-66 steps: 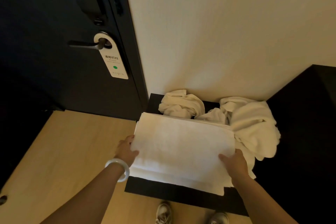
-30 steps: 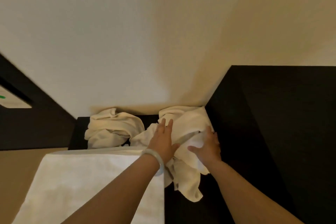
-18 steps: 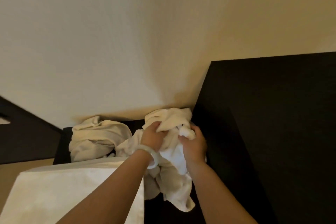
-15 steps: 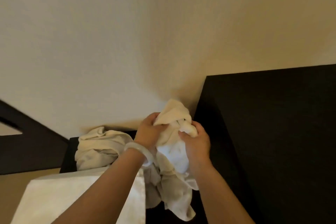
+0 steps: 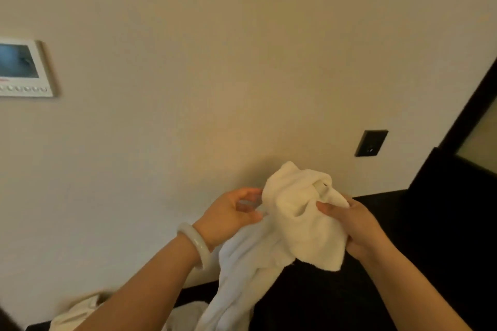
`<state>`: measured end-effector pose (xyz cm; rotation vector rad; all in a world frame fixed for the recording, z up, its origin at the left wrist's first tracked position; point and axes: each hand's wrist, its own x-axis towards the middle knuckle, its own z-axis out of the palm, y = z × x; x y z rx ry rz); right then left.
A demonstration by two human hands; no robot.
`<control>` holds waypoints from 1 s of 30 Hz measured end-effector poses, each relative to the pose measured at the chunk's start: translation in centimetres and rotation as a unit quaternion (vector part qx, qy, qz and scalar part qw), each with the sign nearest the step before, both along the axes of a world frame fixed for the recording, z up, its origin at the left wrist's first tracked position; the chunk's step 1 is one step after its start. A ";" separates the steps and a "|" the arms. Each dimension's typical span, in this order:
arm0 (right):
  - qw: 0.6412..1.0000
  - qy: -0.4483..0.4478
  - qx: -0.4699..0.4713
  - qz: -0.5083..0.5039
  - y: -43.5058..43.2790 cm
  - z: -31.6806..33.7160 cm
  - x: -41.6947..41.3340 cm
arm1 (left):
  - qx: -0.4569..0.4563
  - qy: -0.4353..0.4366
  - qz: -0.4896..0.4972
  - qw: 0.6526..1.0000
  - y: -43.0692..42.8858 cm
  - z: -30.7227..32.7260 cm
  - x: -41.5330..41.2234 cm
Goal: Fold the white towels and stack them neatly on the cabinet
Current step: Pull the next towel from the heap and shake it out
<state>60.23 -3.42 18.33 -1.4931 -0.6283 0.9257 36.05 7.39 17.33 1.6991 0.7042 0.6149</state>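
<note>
A crumpled white towel (image 5: pixel 301 212) is lifted in front of the wall, above the dark cabinet top (image 5: pixel 322 303). My right hand (image 5: pixel 357 226) grips its bunched upper part, thumb pressed on the cloth. With curled fingers, my left hand (image 5: pixel 231 212), a pale bangle on its wrist, pinches the towel's left edge. The rest of the towel hangs down between my forearms to the bottom of the view. A second crumpled towel (image 5: pixel 72 314) lies on the cabinet at the lower left, mostly hidden by my left arm.
A cream wall stands close behind the cabinet, with a white intercom panel (image 5: pixel 21 70) at the left and a black switch plate (image 5: pixel 371 142) at the right. A tall dark unit (image 5: pixel 457 209) borders the cabinet on the right.
Both hands have raised the crumpled towel from the cabinet's back right corner. The view has tilted up, so the folded towel has left the frame.
</note>
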 end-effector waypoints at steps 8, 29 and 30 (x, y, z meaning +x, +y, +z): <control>0.995 0.068 0.046 -0.061 -0.7 0.6 16.3 | 0.177 0.317 -0.020 0.932 -1.2 -5.5 11.9; 0.819 -0.492 -0.145 0.255 0.1 -13.2 29.1 | 0.245 0.431 0.088 0.864 -4.7 -11.9 20.8; 0.876 -0.417 -0.134 0.202 0.1 -12.2 30.4 | 0.236 0.416 0.109 0.872 -4.6 -11.6 20.8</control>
